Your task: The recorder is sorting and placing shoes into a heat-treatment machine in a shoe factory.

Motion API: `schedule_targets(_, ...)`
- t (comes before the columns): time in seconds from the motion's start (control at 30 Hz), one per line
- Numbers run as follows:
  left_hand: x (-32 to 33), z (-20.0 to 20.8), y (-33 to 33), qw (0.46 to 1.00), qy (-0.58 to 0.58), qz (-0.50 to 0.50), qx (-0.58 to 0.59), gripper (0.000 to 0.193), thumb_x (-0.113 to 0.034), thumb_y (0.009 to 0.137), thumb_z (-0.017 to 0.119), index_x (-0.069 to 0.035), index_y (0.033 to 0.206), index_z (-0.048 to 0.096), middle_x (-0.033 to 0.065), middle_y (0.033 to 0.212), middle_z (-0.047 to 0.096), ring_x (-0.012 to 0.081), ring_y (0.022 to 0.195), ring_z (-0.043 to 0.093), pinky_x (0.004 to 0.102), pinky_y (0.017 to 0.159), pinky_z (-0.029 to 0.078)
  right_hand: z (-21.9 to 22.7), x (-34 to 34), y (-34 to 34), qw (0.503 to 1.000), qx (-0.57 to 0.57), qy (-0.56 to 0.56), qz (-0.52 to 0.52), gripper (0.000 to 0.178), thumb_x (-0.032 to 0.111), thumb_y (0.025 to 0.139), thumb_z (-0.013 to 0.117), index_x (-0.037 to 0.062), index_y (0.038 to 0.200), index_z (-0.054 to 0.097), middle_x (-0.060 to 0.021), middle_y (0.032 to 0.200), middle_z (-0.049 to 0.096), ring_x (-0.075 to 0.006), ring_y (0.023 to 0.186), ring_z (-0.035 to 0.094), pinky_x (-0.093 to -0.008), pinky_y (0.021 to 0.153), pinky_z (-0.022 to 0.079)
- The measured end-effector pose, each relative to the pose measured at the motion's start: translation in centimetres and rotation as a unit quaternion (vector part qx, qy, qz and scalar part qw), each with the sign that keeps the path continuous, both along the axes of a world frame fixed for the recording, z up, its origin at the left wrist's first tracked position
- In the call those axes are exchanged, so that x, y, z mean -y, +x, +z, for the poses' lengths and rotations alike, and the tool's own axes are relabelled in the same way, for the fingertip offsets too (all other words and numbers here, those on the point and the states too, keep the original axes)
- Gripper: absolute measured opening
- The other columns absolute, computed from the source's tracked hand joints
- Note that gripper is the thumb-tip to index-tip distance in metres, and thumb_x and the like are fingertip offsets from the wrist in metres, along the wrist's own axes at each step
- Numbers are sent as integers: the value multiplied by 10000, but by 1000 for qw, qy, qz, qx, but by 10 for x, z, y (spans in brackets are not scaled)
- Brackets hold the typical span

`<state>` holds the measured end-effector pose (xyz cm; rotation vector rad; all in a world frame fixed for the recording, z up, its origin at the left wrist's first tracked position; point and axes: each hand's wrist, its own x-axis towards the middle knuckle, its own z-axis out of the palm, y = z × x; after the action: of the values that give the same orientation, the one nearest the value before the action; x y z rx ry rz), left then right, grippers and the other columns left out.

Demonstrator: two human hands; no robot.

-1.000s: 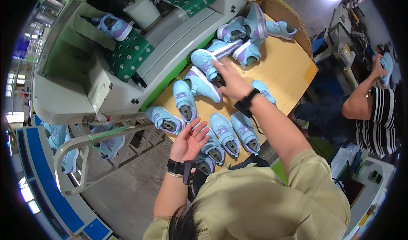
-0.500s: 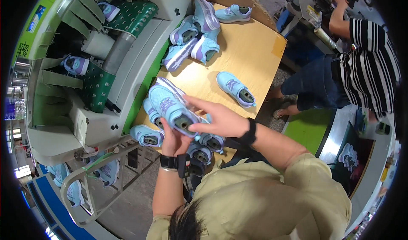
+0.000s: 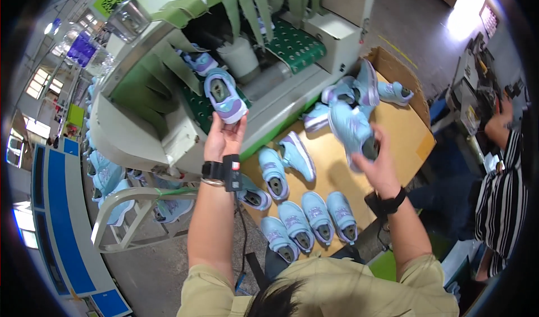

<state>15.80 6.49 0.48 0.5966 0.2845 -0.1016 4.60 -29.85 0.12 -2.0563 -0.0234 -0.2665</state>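
At the mouth of the machine, my left hand (image 3: 225,141) grips a light blue and lilac sneaker (image 3: 227,102) by its heel end. The shoe is over the green belt (image 3: 199,110), with a dark insert in its opening. My right hand (image 3: 379,165) holds another light blue sneaker (image 3: 349,127) by its heel, raised above the table's right part. Between my hands, a sneaker (image 3: 273,174) stands upright and another sneaker (image 3: 299,155) leans beside it. Nearer to me, several matching sneakers stand in a row, one sneaker (image 3: 318,216) among them.
The wooden table (image 3: 331,174) has a cardboard edge (image 3: 401,70) at its far side, near a heap of sneakers. The machine (image 3: 303,84) has hanging green flaps and another sneaker (image 3: 201,61) inside. A metal rack (image 3: 140,196) stands left. A person in stripes (image 3: 494,205) works at right.
My hands were together on one sneaker over the table. Now they are apart: the left holds a sneaker at the machine, the right another sneaker. The view has turned left.
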Motion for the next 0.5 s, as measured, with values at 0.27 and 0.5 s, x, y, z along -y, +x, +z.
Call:
schedule_targets(0.27, 29, 10, -36, 992, -89, -80, 32, 451, -240, 1016, 386, 62, 1350, 352, 232, 1454, 356, 363, 1355, 349, 498, 1126, 303, 38, -81, 247, 982, 171, -77, 3, 771, 81, 726, 742, 196, 1406, 399, -227, 1345, 452, -407, 1206, 470, -409, 1035, 395)
schedule_targets(0.5, 26, -36, -139, 971, -121, -176, -105, 423, -264, 1011, 389, -45, 1372, 415, 220, 1447, 382, 370, 1315, 410, 528, 1087, 339, -8, -70, 92, 981, 127, -81, 123, 693, 75, 788, 653, 138, 1422, 382, -282, 1402, 348, -448, 1291, 352, -465, 1075, 320)
